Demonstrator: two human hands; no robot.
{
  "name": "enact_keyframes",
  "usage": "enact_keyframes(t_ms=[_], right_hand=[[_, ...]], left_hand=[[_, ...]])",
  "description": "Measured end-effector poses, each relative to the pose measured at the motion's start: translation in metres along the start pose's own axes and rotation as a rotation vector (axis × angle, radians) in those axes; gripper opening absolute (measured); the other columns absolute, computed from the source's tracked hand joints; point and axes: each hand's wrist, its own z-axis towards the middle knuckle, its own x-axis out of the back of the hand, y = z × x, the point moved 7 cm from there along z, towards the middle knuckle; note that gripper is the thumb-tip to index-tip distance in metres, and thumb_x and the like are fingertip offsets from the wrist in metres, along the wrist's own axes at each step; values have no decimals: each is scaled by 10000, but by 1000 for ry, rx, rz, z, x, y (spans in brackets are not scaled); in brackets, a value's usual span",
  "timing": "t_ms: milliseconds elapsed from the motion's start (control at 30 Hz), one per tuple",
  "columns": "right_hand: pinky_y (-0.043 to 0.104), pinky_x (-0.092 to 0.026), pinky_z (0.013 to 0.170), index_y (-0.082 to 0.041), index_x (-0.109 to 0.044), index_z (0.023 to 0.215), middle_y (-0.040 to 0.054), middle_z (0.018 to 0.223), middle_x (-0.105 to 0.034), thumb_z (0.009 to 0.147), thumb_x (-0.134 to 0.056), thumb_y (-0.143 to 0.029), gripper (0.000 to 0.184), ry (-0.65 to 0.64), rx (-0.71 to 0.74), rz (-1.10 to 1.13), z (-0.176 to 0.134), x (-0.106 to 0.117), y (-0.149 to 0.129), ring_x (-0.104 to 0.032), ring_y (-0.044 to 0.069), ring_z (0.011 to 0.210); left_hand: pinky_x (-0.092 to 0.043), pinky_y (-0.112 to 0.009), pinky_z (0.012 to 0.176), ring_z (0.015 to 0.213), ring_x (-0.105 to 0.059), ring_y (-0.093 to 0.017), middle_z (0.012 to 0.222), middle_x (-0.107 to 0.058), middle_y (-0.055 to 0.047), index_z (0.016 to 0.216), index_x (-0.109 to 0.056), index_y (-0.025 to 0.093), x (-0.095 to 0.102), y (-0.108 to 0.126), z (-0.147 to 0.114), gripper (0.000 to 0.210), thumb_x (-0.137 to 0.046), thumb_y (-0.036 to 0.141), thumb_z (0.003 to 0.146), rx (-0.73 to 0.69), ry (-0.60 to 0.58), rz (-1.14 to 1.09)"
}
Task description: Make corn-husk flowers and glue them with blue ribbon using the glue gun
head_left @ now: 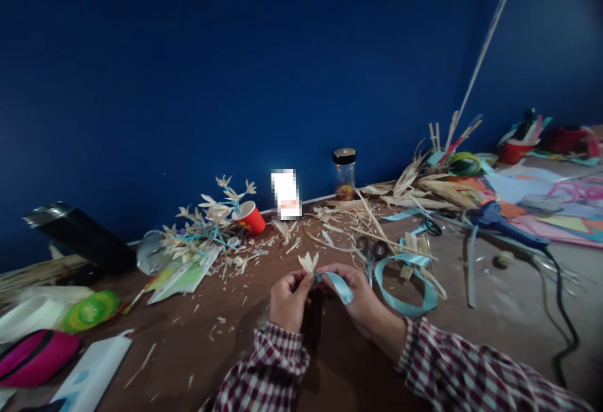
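Note:
Between my hands, above the brown table (226,349), is a small pale corn-husk flower (308,262). The fingers of my left hand (288,299) are pinched round its base. My right hand (355,296) pinches a light blue ribbon (340,286) close against the flower's base, and a loose end of it curls over the fingers. To the right of that hand lie scissors (371,255) and a looped length of blue ribbon (382,283). Finished husk flowers on blue stems (198,236) lean from a tipped red paper cup (254,218) at the back left.
A blue glue gun (509,223) with a black cord lies at the right, near coloured paper sheets (522,186). Dry husks (419,192) and a lidded jar (345,176) stand along the blue wall. A black bottle (80,233) and a pink pouch (40,358) are at the left.

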Motion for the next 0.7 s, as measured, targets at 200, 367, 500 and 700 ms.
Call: enact_keyframes(t_ms=[200, 367, 500, 700], right_hand=[[265, -460, 666, -160, -654, 844, 43, 761, -652, 709, -627, -313, 206, 5, 21, -62, 0, 1, -1, -579, 146, 698], [255, -460, 608, -153, -644, 845, 33, 714, -636, 724, -600, -335, 223, 50, 14, -117, 1, 5, 2, -566, 139, 637], [257, -455, 666, -159, -637, 807, 24, 747, -641, 684, -634, -260, 159, 50, 49, -150, 2, 5, 0, -570, 150, 697], [267, -457, 669, -148, -631, 739, 15, 709, -652, 605, -665, -171, 140, 63, 7, -120, 5, 1, 1, -576, 156, 678]], left_hand=[[-447, -219, 477, 609, -612, -178, 687, -680, -79, 769, -637, 104, 0, 2, -1, 332, -637, 409, 636, 18, 3, -7], [-463, -232, 507, 595, -604, -169, 682, -673, -64, 764, -639, 109, 0, 0, 1, 337, -653, 409, 611, 35, 10, -37], [-466, -246, 573, 610, -605, -170, 667, -678, -62, 774, -652, 113, 3, -6, 5, 341, -648, 416, 617, -4, 26, -39], [-440, -226, 525, 540, -576, -143, 588, -655, -34, 764, -655, 121, 3, -13, 5, 330, -659, 412, 607, -6, 62, -79]])
